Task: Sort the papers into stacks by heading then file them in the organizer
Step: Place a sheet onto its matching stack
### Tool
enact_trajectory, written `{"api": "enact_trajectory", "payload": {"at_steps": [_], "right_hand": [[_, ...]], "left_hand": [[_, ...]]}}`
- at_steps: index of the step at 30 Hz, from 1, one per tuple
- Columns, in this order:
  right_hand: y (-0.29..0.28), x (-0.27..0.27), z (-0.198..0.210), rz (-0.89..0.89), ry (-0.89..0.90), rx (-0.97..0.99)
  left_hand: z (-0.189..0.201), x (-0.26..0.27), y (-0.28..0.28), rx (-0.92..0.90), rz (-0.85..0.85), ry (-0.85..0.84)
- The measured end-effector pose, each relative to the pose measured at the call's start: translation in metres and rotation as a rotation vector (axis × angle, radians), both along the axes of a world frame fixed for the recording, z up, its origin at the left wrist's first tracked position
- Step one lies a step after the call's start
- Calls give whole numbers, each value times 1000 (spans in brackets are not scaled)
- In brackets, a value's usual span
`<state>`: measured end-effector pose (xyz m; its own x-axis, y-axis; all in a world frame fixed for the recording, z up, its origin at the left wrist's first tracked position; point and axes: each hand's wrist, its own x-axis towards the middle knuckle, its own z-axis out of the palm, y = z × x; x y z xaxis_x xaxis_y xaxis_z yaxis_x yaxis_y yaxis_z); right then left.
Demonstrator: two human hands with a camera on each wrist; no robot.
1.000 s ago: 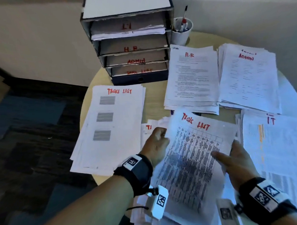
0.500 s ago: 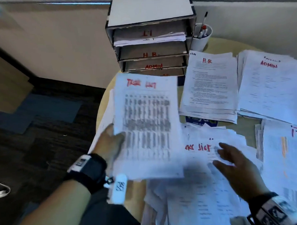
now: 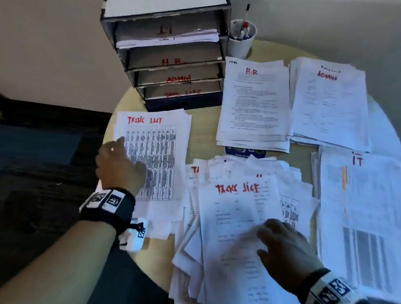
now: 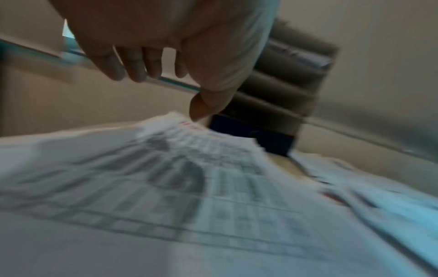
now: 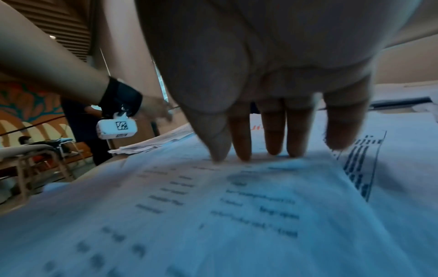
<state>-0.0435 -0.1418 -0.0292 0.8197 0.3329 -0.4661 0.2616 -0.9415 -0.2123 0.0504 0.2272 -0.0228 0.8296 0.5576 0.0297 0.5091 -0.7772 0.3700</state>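
Observation:
My left hand (image 3: 119,164) hovers with loose fingers over the left edge of a gridded "Tasks List" sheet (image 3: 158,158) that tops the left stack. In the left wrist view the left hand (image 4: 166,90) holds nothing above that sheet (image 4: 189,187). My right hand (image 3: 279,247) lies on the mixed pile in front of me, its straight fingertips (image 5: 272,148) pressing another "Tasks List" sheet (image 3: 234,219) on top. The organizer (image 3: 172,54) stands at the back, trays labelled IT, H.R., Admin and Tasks List; only the IT tray shows papers.
An H.R stack (image 3: 255,103), an Admin stack (image 3: 328,105) and an IT stack (image 3: 362,202) lie to the right on the round table (image 3: 201,133). A white pen cup (image 3: 241,39) stands beside the organizer. The table's left edge is close to the Tasks List stack.
My left hand carried the gridded Tasks List sheet leftward, laid it on the left stack and let go. My right hand came down onto the mixed pile's top sheet.

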Motion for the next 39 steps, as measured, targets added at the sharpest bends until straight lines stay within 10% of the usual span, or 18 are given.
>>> {"api": "enact_trajectory", "payload": {"at_steps": [4, 7, 11, 17, 24, 31, 36, 39], "right_hand": [[4, -10, 8, 34, 90, -51], [5, -7, 12, 20, 102, -34], [-3, -9, 12, -7, 104, 43], [-13, -15, 3, -33, 100, 140], [-53, -17, -5, -793, -246, 503], [-45, -10, 4, -854, 46, 897], [-6, 31, 23, -863, 16, 959], [3, 38, 25, -726, 19, 915]], "left_hand": [[-2, -8, -92, -217, -703, 144], [-8, 1, -138, 48, -908, 483], [-14, 9, -147, 83, -788, 589], [-4, -12, -138, -354, -773, 351], [27, -55, -137, -858, -734, 135], [23, -72, -136, -1432, -37, 7], [19, -101, -111, -1271, -176, 219], [26, -82, -76, -1266, 107, 27]]}}
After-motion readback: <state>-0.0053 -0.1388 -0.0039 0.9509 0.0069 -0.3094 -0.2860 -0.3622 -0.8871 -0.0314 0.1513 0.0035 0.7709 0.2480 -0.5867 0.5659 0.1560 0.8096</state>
